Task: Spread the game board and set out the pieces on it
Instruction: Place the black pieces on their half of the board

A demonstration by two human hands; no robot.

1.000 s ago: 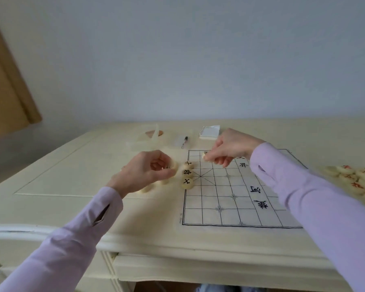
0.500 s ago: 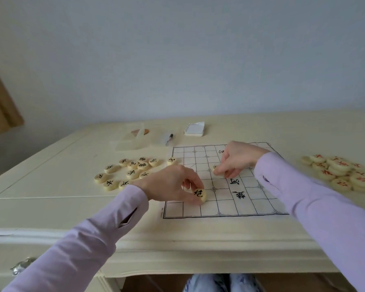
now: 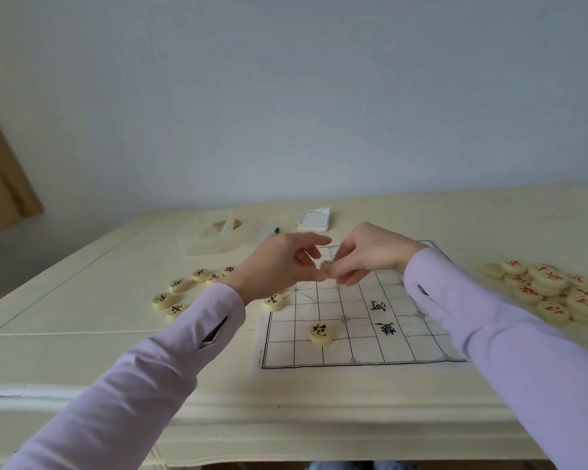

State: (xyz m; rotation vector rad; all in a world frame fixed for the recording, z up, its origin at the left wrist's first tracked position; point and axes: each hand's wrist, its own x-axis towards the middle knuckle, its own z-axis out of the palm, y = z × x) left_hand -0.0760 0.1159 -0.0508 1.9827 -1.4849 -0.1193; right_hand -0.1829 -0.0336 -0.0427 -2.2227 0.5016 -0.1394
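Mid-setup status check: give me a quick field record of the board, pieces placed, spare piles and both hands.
board: game board spread flat on the table
placed: black-marked piece near the front; second black piece at the board's left edge
left of board: black pile, loose on the table
right of board: red pile, heaped
right hand: above the board, fingers curled round a small piece
left hand: fingertips at that same piece; grip unclear
behind board: notepad, pen

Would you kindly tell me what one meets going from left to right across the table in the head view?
The black-lettered pieces → left hand → small piece pinched by the right hand → right hand → red-lettered pieces.
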